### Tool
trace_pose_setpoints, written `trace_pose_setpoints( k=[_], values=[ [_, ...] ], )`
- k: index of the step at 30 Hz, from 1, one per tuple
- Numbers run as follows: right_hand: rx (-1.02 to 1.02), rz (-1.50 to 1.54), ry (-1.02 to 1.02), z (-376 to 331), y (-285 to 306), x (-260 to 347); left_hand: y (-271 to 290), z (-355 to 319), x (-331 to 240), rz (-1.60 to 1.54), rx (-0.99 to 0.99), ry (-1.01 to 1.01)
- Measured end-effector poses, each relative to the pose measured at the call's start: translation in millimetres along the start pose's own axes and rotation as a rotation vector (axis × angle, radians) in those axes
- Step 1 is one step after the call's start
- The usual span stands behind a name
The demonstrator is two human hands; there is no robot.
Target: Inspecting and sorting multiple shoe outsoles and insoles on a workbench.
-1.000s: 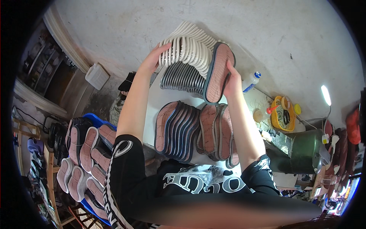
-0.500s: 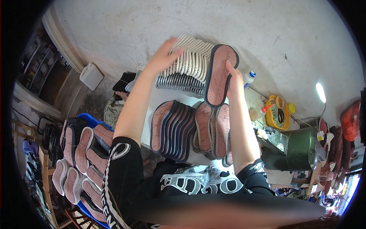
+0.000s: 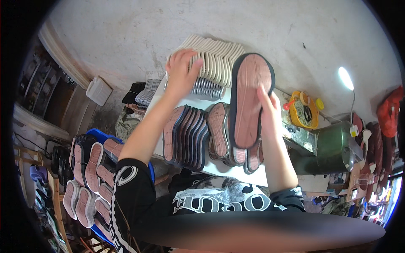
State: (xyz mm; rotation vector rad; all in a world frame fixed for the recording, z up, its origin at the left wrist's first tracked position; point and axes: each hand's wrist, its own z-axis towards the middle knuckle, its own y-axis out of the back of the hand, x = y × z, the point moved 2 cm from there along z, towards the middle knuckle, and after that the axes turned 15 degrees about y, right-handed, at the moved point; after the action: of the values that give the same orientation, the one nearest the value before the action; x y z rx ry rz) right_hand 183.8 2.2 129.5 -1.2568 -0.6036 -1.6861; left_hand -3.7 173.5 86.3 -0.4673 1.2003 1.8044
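Observation:
My right hand [image 3: 270,111] grips a shoe sole [image 3: 252,101] by its right edge, thumb over the face. The sole stands lengthwise, with a pinkish-brown ribbed face and a dark rim. At the far side of the white table, my left hand [image 3: 182,74] rests at the left part of a row of cream soles [image 3: 215,52], thumb and fingers apart. Grey soles [image 3: 209,88] line up just in front of that row. Closer to me stands a row of dark-edged pinkish soles [image 3: 181,137], and beside it a smaller group of pinkish soles [image 3: 218,130], partly hidden by the held sole.
On the left, a blue crate [image 3: 98,134] holds bundled soles. A white jug [image 3: 98,91] stands by the wall. To the right are a yellow basket [image 3: 304,120], a lit lamp [image 3: 346,78] and a green machine [image 3: 335,147]. A white table [image 3: 253,177] lies beneath the soles.
The held sole has come nearer to me and appears larger. My left hand has lowered slightly at the cream row. The whole view has shifted a little.

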Motion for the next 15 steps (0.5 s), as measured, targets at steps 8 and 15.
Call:
trace_pose_setpoints(
  k=[8,15],
  values=[
    [0.271,0.058,-0.073,-113,63,1,-41,-153,-106,-1.142,0.862,0.653],
    [0.164,0.727,-0.175,-120,93,-29,-58,-164,-150,-1.37,1.096,0.828]
  ],
)
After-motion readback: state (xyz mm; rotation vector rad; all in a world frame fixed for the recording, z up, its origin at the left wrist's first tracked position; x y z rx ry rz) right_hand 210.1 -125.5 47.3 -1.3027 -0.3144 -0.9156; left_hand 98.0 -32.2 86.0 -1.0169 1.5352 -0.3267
